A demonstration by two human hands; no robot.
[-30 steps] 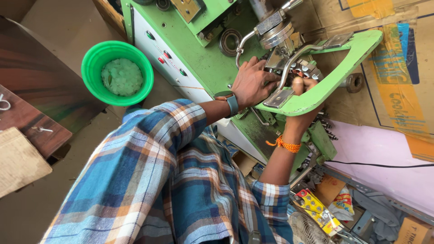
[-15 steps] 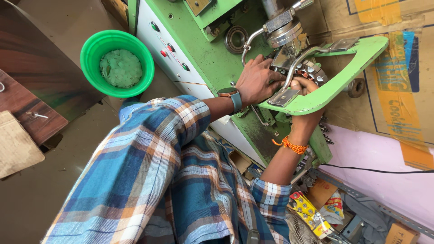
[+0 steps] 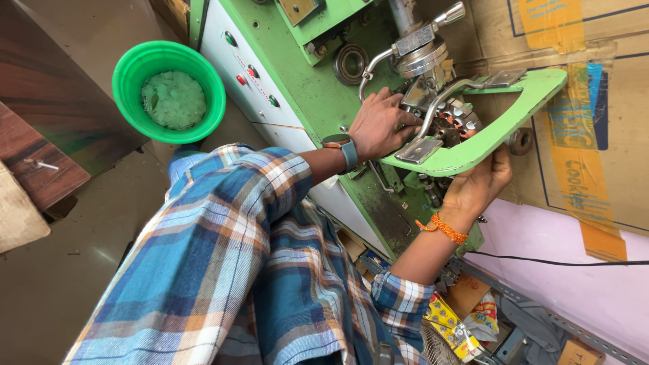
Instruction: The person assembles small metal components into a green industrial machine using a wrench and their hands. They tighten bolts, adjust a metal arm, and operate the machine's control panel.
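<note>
My left hand [image 3: 380, 125], with a watch on its wrist, lies on the green machine [image 3: 307, 81]. Its fingers close on a round metal part with copper windings [image 3: 451, 125] under the chrome press head [image 3: 420, 57]. A bent metal lever [image 3: 433, 111] arches over that part. My right hand [image 3: 478, 184], with an orange thread at the wrist, grips the lower edge of the curved green plate [image 3: 503, 115] from beneath. My plaid shirt fills the lower left.
A green tub [image 3: 128, 74] of pale green material stands on the floor to the left, beside brown wooden boards [image 3: 40, 169]. Taped cardboard [image 3: 595, 135] covers the wall on the right. A black cable [image 3: 541, 262], small packets [image 3: 453, 324] and metal parts lie below the machine.
My right hand has dropped from the plate's opening, near the wound part, to the plate's lower edge. The left hand stays on the part. The view has shifted slightly.
</note>
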